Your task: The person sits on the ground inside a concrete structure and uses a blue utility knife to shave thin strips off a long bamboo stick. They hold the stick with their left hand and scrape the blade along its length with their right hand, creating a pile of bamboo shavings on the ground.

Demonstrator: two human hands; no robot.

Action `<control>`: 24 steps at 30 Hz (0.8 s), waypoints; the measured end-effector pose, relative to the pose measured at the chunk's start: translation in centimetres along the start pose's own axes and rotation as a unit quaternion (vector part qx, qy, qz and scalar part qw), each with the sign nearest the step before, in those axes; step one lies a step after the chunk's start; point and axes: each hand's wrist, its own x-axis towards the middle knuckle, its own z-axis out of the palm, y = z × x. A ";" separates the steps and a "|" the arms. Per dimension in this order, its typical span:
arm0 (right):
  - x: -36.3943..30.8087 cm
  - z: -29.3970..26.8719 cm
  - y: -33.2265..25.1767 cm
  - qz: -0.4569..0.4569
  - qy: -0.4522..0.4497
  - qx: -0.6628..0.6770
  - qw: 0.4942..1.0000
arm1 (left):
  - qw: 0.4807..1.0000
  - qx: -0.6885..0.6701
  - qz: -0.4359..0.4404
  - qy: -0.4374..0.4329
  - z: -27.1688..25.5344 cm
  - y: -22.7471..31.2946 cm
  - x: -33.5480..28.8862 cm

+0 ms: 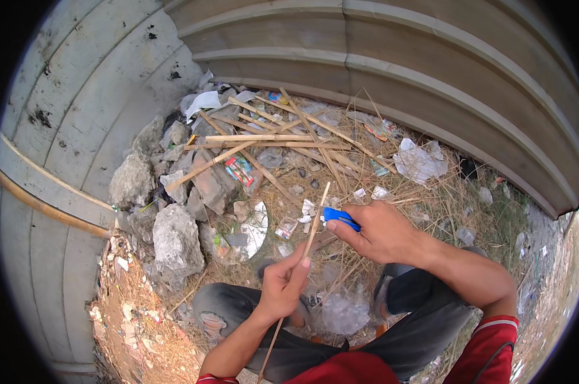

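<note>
A thin, pale wooden stick point(313, 232) slants up from my lap, its upper tip in front of the litter. My left hand point(285, 283) is closed around its middle, thumb along it. To the right, my right hand point(383, 232) grips a blue plastic tool point(341, 218) that looks like a box cutter. Its front end is close beside the upper part of the stick; whether a blade touches the wood is too small to tell.
Several wooden strips point(264, 138) lie crisscrossed ahead on dry grass and litter. Grey rocks point(177, 238) are heaped on the left. A corrugated metal wall point(289, 64) closes off the far side, a grey panel wall point(91, 83) the left. My bent knees point(229, 307) flank my hands.
</note>
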 end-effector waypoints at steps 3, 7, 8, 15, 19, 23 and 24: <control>0.3 1.7 0.7 0.000 0.013 -0.005 1.000 | 1.000 0.019 0.007 0.010 0.3 0.2 0.2; 2.7 0.7 4.6 0.073 0.109 -0.063 0.989 | 0.999 0.033 -0.008 -0.008 0.0 0.1 -0.7; 4.1 -1.9 6.7 0.141 0.154 -0.035 0.977 | 0.997 0.066 0.011 -0.029 0.0 -0.6 -1.5; 0.2 -4.0 3.3 0.078 0.150 0.036 0.985 | 0.998 0.008 0.024 0.050 -0.8 0.2 -0.4; -0.3 0.2 -0.3 0.012 0.022 0.014 1.000 | 0.995 0.059 0.063 0.053 -0.7 0.0 -0.4; 0.7 1.9 0.0 0.016 -0.016 -0.031 0.999 | 0.996 0.058 0.050 0.043 -0.5 0.3 -0.4; 1.1 2.2 0.8 0.017 0.006 -0.020 1.000 | 0.997 0.061 0.048 0.030 -0.5 0.2 -0.6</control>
